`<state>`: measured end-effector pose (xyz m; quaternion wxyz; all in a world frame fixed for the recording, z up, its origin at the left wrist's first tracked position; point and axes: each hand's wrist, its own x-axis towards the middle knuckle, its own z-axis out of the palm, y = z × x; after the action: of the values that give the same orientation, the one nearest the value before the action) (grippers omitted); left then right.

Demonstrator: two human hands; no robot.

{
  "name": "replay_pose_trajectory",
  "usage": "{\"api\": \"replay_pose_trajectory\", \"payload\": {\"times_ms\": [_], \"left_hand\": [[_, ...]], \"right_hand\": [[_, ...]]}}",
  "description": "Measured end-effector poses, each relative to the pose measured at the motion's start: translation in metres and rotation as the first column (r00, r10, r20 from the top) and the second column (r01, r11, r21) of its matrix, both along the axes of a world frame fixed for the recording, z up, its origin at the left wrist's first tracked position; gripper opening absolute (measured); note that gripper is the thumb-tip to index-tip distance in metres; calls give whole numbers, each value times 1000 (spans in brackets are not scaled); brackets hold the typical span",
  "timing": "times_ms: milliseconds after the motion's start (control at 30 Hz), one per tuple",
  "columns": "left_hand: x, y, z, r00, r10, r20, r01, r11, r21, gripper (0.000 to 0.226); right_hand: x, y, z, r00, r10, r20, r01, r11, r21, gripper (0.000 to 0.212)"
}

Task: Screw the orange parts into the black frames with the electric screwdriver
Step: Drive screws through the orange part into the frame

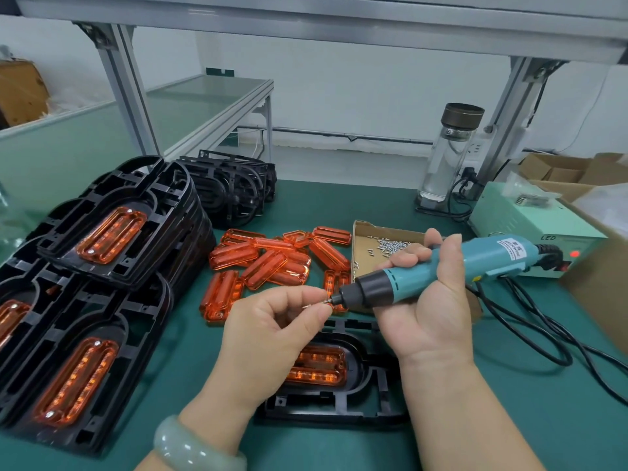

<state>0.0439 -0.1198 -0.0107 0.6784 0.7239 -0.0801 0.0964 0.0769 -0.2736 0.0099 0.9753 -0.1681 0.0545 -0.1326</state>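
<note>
Left hand (272, 331) pinches screw (311, 304), right hand (429, 302) grips screwdriver (486, 258).

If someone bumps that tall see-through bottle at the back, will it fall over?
Probably, yes. The bottle is tall and narrow and stands upright, so a push near its dark lid would likely tip it. It looks like glass, so it may crack, and being round it would probably roll across the green table.

bright even light; soft shadows; edges bowed, slightly blurred
</note>
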Motion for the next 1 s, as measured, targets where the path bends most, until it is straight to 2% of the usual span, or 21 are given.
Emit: {"api": "replay_pose_trajectory", "payload": {"times_ms": [67, 133, 233, 400, 467, 533, 633, 800, 900, 1000], "left_hand": [[1, 7, 0, 1000, -2, 30, 0, 998, 67, 17], [4, 18, 0, 997, -17, 71, -3, 964, 267, 22], [5, 25, -2, 992, -111, 64, 62, 854, 516, 23], [2, 20, -5, 970, -241, -6, 170, 665, 727, 14], [2, 17, -4, 966, -259, -18, 166, 560, 812, 17], [0, 13, -3, 970, -244, -21, 142, 492, 859, 19], [-2, 9, -5, 981, -193, -21, 113, 484, 868, 19], [-4, 6, -9, 991, -136, -5, 78, 541, 838, 18], [-2, 6, -10, 987, -163, -12, 97, 526, 845, 17], [0, 8, -11, 983, -181, -13, 109, 535, 838, 15]], "right_hand": [[1, -4, 0, 1000, -12, -9, 11, 999, -36, 25], [1, -10, 2, 999, -33, -13, 32, 997, -64, 26], [2, -19, 4, 999, -52, -4, 51, 994, -98, 26], [3, -30, 6, 997, -82, -15, 79, 984, -162, 27], [4, -34, 7, 996, -91, -27, 84, 977, -195, 28], [4, -37, 7, 994, -96, -45, 83, 968, -235, 26], [3, -38, 7, 991, -110, -77, 85, 956, -280, 21], [0, -36, 10, 993, -86, -85, 55, 946, -321, 32], [-2, -32, 10, 994, -79, -72, 44, 917, -397, 34], [-3, -27, 8, 997, -65, -35, 41, 881, -472, 24]]}}
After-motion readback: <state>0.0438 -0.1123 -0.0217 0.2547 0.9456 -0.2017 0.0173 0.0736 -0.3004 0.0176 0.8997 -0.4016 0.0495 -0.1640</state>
